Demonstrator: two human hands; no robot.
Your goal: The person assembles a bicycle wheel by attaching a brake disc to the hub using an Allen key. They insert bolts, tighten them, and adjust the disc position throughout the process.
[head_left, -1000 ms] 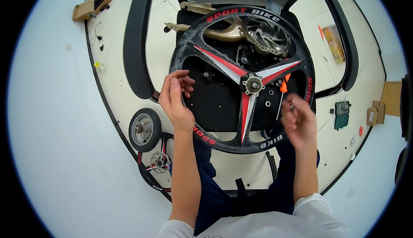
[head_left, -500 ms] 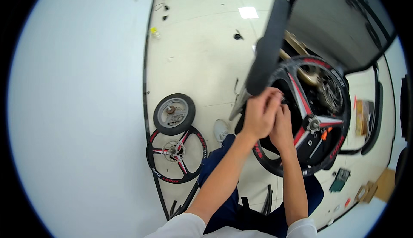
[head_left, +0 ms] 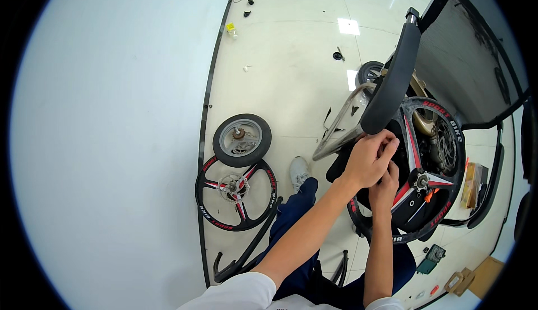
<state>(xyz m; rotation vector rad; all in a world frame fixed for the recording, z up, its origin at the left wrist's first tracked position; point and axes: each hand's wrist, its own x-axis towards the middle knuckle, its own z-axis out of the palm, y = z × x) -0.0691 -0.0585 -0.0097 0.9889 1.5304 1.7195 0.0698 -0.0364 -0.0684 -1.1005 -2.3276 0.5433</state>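
Observation:
My left hand (head_left: 368,157) is closed in a pinch at the left rim of a black spoked wheel (head_left: 411,142) with red and white spokes. Just below it, my right hand (head_left: 384,189) is closed too, its fingertips close to the left's. Whatever the fingers hold is hidden between them. The wheel is tilted in front of me over a dark chair seat. An orange-handled screwdriver (head_left: 430,195) and small metal rings show through the wheel's openings. Right beyond my left hand is the chair's padded black armrest (head_left: 395,80).
Two more wheels lie at left by the wall: a grey-hubbed one with a tyre (head_left: 242,140) overlapping a black spoked one (head_left: 213,220) with a brake disc. The chair's mesh back (head_left: 471,58) rises at right. A green case (head_left: 430,260) and cardboard boxes (head_left: 460,282) sit lower right.
The view has shifted, so the chair and its wheel sit further right and lower in the picture. Both hands stay pinched close together at the wheel's left rim.

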